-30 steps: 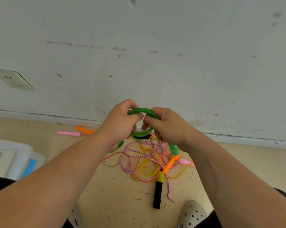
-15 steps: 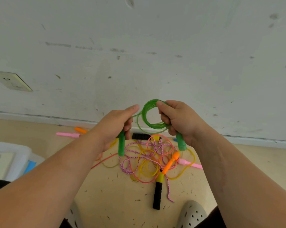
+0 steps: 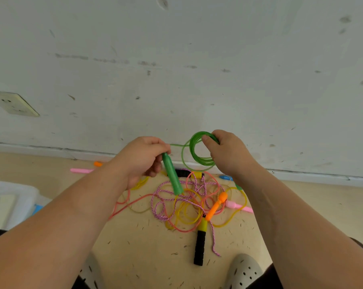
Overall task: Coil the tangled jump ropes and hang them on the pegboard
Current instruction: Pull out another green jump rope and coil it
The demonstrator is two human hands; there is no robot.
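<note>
A green jump rope is wound into a small coil point(image 3: 198, 152) that my right hand point(image 3: 226, 152) grips at its upper right. My left hand point(image 3: 142, 158) pinches the top of the rope's green handle point(image 3: 172, 174), which hangs down and tilts right; a short strand runs from it to the coil. Below on the floor lies a tangle of pink-purple braided, yellow and orange ropes point(image 3: 184, 203). An orange handle point(image 3: 217, 204) and a black foam handle with a yellow collar point(image 3: 199, 247) lie in it. No pegboard is in view.
A scuffed white wall point(image 3: 176, 80) with an outlet point(image 3: 11, 103) rises just behind the ropes. A pink handle point(image 3: 81, 170) and an orange one point(image 3: 97, 163) lie by the baseboard at left. A white bin point(image 3: 11, 203) sits at far left. A grey clog point(image 3: 245, 272) shows below.
My hands have drawn apart. The left one now holds the green handle by its top, further left and tilted. The coil has shifted right with my right hand.
</note>
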